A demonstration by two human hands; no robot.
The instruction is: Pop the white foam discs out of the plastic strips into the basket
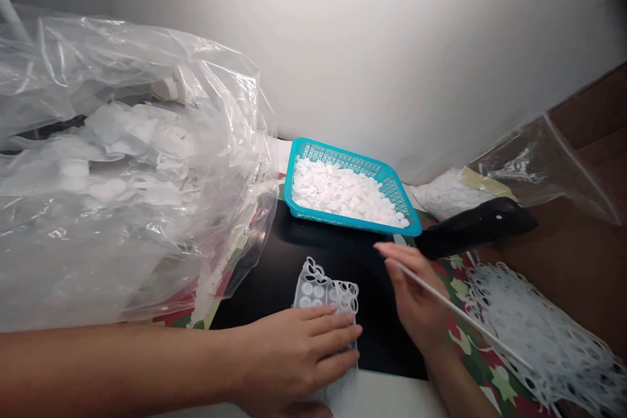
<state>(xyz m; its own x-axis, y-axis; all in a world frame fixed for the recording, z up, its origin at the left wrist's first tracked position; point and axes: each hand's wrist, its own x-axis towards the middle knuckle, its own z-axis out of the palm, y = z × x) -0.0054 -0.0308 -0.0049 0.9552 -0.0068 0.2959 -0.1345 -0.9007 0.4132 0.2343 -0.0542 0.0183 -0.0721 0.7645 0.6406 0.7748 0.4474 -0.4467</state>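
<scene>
My left hand (pixel 313 353) lies flat, fingers stretched out, across a translucent plastic tray with round wells (pixel 311 290). Loose-looking white rings stick out along the tray's far edge, and its near part is hidden under the hand. To the right of the tray, my right hand (pixel 416 294) is closed around a thin white stick (pixel 470 320), which slants down toward the lower right. Both hands are over a black mat (pixel 386 333). Beyond them stands a turquoise basket (pixel 353 227) holding many small white discs (pixel 337 189).
On the left, a large clear plastic bag (pixel 230 117) holds white pieces. A heap of white ring netting (pixel 543 333) lies at the right, near a black curved object (pixel 480 225), a bag of white bits (pixel 445 196) and brown cardboard (pixel 548 241). A pale wall (pixel 353 46) rises behind.
</scene>
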